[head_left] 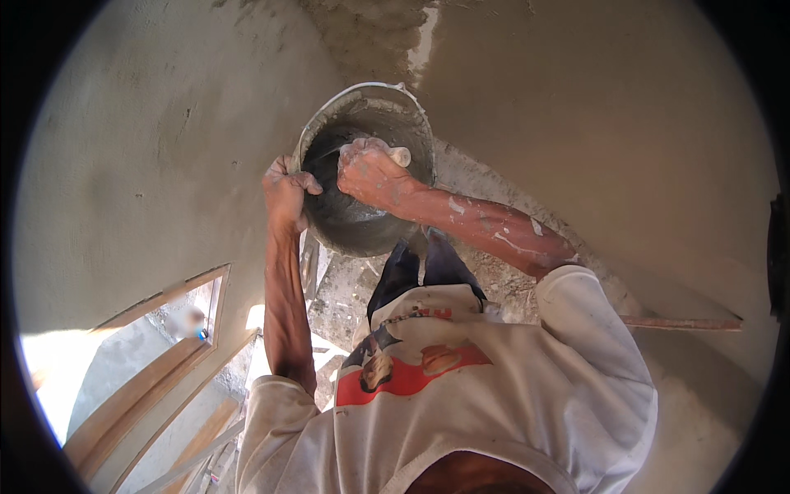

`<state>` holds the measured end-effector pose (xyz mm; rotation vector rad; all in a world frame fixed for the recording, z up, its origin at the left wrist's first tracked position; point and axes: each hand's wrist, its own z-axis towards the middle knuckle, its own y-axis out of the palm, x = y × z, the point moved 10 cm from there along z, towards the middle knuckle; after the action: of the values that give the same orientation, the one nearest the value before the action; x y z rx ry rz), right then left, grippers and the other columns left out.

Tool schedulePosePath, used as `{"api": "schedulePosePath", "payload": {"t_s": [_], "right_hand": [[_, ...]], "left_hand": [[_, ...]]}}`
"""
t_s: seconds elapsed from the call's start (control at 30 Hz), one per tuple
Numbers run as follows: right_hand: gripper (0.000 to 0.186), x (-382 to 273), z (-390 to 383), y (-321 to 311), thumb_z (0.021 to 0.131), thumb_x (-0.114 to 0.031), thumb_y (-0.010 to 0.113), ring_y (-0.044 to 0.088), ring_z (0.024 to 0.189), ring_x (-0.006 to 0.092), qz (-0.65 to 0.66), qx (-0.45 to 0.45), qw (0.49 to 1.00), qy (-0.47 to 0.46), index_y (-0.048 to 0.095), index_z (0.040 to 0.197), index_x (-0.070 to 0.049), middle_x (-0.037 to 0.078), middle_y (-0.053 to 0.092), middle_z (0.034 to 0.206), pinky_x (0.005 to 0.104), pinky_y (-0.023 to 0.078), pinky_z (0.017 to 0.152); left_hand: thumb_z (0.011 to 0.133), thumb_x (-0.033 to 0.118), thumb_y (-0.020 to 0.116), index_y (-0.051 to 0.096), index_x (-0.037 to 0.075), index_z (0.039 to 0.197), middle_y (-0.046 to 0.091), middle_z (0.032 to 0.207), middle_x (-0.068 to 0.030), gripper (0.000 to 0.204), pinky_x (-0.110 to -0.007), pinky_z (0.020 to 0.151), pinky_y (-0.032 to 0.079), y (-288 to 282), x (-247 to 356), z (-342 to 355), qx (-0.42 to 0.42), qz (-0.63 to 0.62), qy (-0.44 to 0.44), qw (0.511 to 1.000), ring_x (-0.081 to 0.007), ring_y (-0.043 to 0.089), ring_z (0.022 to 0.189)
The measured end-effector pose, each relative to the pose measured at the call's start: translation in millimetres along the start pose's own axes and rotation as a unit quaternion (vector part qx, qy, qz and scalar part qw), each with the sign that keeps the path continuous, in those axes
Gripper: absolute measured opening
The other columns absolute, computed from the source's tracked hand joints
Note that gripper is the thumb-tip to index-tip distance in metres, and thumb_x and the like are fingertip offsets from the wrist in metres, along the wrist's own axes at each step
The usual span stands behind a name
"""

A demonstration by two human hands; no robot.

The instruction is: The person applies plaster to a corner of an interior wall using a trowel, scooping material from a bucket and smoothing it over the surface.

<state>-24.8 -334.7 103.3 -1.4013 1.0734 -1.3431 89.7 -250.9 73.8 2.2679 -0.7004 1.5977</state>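
Observation:
A mortar-caked bucket [422,136] with a pale rim is held up in front of me, tilted so that its inside shows. Wet grey mortar [354,216] lies in it. At the bucket's left rim, my left hand [288,191] is closed on the edge, its thumb over the inside. Inside the mouth, my right hand [370,171] is closed around the pale, round-ended handle of a trowel [400,156]. The trowel's blade is mostly hidden by my hand and the bucket's shadow. Mortar smears mark my right hand and forearm.
Grey plastered walls rise on the left [164,148] and the right [609,156], meeting beyond the bucket. A wood-framed opening [156,362] is at the lower left, with a blurred person beyond it. A wooden strip [683,323] lies at the right. Debris covers the floor [346,288].

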Motion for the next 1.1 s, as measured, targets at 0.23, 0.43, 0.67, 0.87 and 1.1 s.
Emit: {"api": "schedulePosePath", "payload": {"t_s": [0.23, 0.43, 0.67, 0.87, 1.1], "right_hand": [[0.02, 49.7, -81.9, 84.9, 0.084, -0.017, 0.069, 0.073, 0.095, 0.0367, 0.305, -0.018, 0.941, 0.147, 0.071, 0.095, -0.001, 0.02, 0.07, 0.102, 0.0482, 0.059, 0.077], [0.03, 1.7, -80.5, 119.8, 0.087, -0.021, 0.07, 0.07, 0.094, 0.0467, 0.447, -0.122, 0.879, 0.111, 0.069, 0.101, 0.006, 0.029, 0.07, 0.091, 0.0512, 0.057, 0.083], [0.033, -22.1, -72.2, 89.2, 0.09, -0.023, 0.07, 0.069, 0.1, 0.0488, 0.622, -0.063, 0.769, 0.133, 0.072, 0.108, 0.005, 0.031, 0.073, 0.103, 0.0512, 0.055, 0.092], [0.036, -29.8, -66.5, 58.8, 0.092, -0.024, 0.071, 0.07, 0.1, 0.0494, 0.571, -0.086, 0.811, 0.096, 0.071, 0.114, 0.005, 0.031, 0.073, 0.102, 0.0504, 0.056, 0.088], [0.037, -28.4, -51.5, 44.2, 0.092, -0.027, 0.071, 0.069, 0.097, 0.05, 0.529, -0.094, 0.84, 0.071, 0.064, 0.111, 0.003, 0.032, 0.071, 0.098, 0.055, 0.056, 0.082]], "left_hand": [[0.067, -0.015, 0.055, 0.058, 0.001, 0.092, 0.058, 0.071, -0.0059, 0.03, -0.029, 0.057, 0.051, -2.9, -14.3, -30.3, 0.092, -0.114, -0.008, 0.989, -0.0169, 0.057, 0.058], [0.063, -0.016, 0.059, 0.052, 0.004, 0.085, 0.05, 0.07, -0.0027, 0.031, -0.029, 0.052, 0.05, -5.8, -8.6, -42.9, 0.082, -0.138, 0.024, 0.987, -0.016, 0.055, 0.056], [0.062, -0.018, 0.059, 0.049, 0.006, 0.083, 0.052, 0.071, -0.0027, 0.033, -0.028, 0.051, 0.05, -4.4, -6.8, -57.8, 0.106, -0.152, 0.053, 0.981, -0.0154, 0.054, 0.055], [0.065, -0.019, 0.059, 0.049, 0.006, 0.087, 0.056, 0.074, -0.0046, 0.035, -0.028, 0.053, 0.05, -30.7, -23.3, -79.9, 0.193, -0.255, 0.038, 0.947, -0.0149, 0.056, 0.06], [0.066, -0.016, 0.06, 0.053, 0.003, 0.091, 0.057, 0.078, -0.0051, 0.033, -0.032, 0.063, 0.049, -94.4, -65.0, -119.0, 0.311, -0.294, -0.014, 0.904, -0.0172, 0.056, 0.068]]}}
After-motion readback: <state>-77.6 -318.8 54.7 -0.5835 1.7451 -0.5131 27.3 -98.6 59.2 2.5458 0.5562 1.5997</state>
